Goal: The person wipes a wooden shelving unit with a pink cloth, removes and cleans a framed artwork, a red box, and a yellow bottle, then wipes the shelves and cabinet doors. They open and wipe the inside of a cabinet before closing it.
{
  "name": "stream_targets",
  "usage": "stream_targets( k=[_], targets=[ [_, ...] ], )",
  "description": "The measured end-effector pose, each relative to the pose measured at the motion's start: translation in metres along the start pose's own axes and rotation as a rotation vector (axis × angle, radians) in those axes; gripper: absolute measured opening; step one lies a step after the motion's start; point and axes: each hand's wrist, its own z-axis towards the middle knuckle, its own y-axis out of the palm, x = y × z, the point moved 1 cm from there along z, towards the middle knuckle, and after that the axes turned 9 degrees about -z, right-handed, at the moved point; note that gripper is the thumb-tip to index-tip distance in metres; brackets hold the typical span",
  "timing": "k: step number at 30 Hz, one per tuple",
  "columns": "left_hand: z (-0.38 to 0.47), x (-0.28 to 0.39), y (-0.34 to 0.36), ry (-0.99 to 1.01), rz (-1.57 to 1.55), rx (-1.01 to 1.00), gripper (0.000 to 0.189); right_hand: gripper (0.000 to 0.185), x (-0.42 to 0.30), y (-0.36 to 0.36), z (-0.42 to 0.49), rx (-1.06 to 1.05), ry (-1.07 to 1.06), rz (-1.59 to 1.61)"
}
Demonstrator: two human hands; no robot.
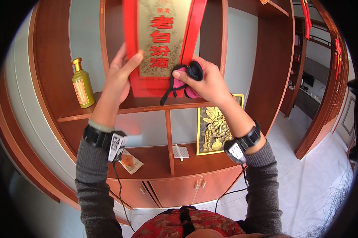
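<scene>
A tall red liquor box [164, 38] with a gold front panel and red printed characters is held up before me; its top runs out of view. My left hand [122, 71] grips its left edge, with the thumb over the front. At its lower right corner, my right hand [207, 78] grasps the box together with a bunched pink and black fabric item [180, 78], whose black strap dangles below. What the fabric item is cannot be made out. The box is in front of a wooden shelf [146, 105], and its base looks slightly blurred.
An olive-green bottle [83, 84] with a gold cap stands on the shelf to the left. Below, a gold-framed relief picture [214, 131] leans at the right. A printed packet [130, 162] and a small white rack-like object [181, 152] lie there too. Black cables [121, 190] hang from my wrist devices.
</scene>
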Motion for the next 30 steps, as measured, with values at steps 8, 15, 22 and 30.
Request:
stream_targets(
  k=[8,15,22,30],
  targets=[
    [0.015,-0.064,-0.017,-0.182,-0.045,-0.041,0.072,0.03,0.067,0.014,0.02,-0.087,0.215,-0.104],
    [0.024,-0.096,-0.037,-0.244,-0.057,-0.085,0.074,0.029,0.106,0.013,0.034,-0.129,0.222,-0.139],
    [0.027,-0.11,-0.047,-0.271,-0.024,-0.034,0.066,0.033,0.127,0.023,0.043,-0.16,0.294,-0.143],
    [0.023,-0.115,-0.054,-0.319,0.122,-0.045,0.071,0.04,0.13,0.028,0.039,-0.161,0.299,-0.146]
  ],
)
